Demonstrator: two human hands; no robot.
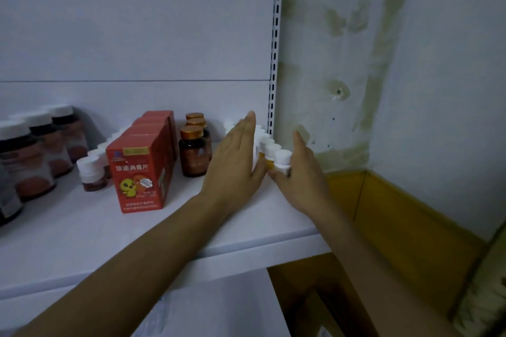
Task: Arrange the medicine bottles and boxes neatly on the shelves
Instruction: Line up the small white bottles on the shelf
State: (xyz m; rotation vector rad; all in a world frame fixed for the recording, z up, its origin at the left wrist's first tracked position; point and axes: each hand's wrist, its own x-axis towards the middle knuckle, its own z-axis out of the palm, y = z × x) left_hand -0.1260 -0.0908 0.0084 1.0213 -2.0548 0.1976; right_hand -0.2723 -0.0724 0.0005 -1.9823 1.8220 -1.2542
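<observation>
The person's left hand [232,161] and right hand [301,172] flank a row of small white-capped bottles [273,149] at the far right end of the shelf [82,241]. Both hands are flat with fingers straight and held together. The left palm lies against the row's 9 o'clock side and the right against its 3 o'clock side, so the row is squeezed between them rather than gripped. This looks like a way to true a whole file at once: two flat palms act as guides and push every bottle into one line running from front to back. The right thumb seems to sit at the nearest bottle, at 6 o'clock of the row, probably to stop it sliding forward.

The row sits close to the slotted upright [275,63], likely to use up the corner. At its 9 o'clock stand the gold-capped amber bottles [193,153], then the red boxes [142,169], each already filed front to back with like kinds together.
</observation>
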